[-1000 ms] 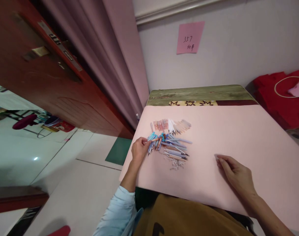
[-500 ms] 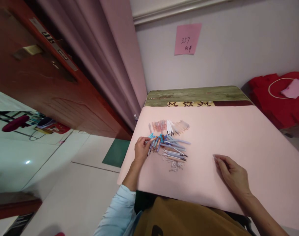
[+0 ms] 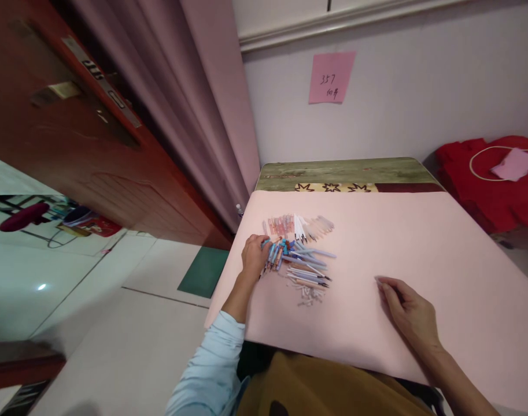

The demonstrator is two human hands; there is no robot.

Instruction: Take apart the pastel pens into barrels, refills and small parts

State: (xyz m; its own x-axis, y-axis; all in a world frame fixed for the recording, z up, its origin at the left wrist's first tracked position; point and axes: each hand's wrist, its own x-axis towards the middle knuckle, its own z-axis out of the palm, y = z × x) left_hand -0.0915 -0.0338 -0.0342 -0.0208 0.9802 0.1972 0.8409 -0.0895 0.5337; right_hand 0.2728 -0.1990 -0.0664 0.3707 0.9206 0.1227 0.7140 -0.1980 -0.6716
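My left hand [image 3: 255, 254] is at the left edge of a heap of pen parts, its fingers curled down onto cyan-topped pieces [image 3: 267, 245]. What lies between those fingertips is hidden. Beside it are patterned pen barrels [image 3: 277, 255] with blue and orange tones. Pale blue pen barrels [image 3: 312, 254] fan out to the right, above a row of pen refills with dark tips [image 3: 309, 276]. My right hand [image 3: 410, 312] rests well to the right over the pink tabletop, thumb and forefinger pinched together. A small pale tip shows at the pinch, too small to name.
Behind the heap lie pinkish patterned barrels [image 3: 281, 224], white refills [image 3: 299, 226] and clear tan-tinted tubes [image 3: 322, 226]. Small white pieces [image 3: 310, 294] are scattered nearer me. A pink sheet [image 3: 359, 335] covers the table. Red cloth [image 3: 476, 179] sits at the right, a wooden door [image 3: 116, 173] at the left.
My left hand has shifted slightly and turned down onto the heap; the orange-tan pen piece it held is no longer visible in its fingers. My right hand has hardly moved.
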